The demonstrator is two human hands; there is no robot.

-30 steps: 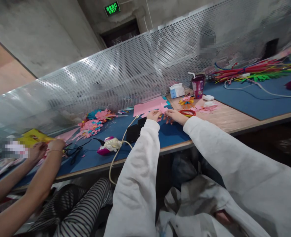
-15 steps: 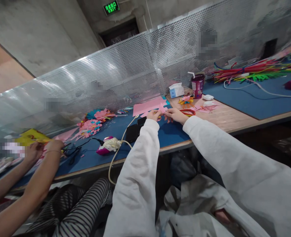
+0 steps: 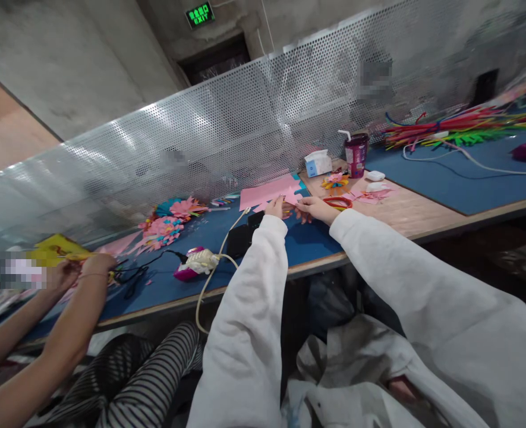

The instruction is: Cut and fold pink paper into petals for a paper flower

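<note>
Between my two hands, just above the blue table mat, is a small piece of pink paper [image 3: 292,198]. My left hand [image 3: 276,207] pinches its left side, and my right hand [image 3: 311,209] grips the right side with bent fingers. Behind the hands lies a larger pink paper sheet [image 3: 263,189]. Red-handled scissors [image 3: 338,203] rest by my right hand, partly hidden by it. A paper flower [image 3: 335,181] in pink and orange sits behind them, near loose pink paper scraps [image 3: 369,194].
A purple cup [image 3: 356,157] with a straw and a tissue pack [image 3: 318,163] stand at the back. Left are paper flowers [image 3: 162,232] and a power strip [image 3: 195,263] with cords. Farther left, a co-worker's hands [image 3: 82,270] are busy. Coloured strips [image 3: 450,128] lie right.
The pink paper has tipped down lower between my fingers. My hands stay in nearly the same place, and the fingers have shifted slightly.
</note>
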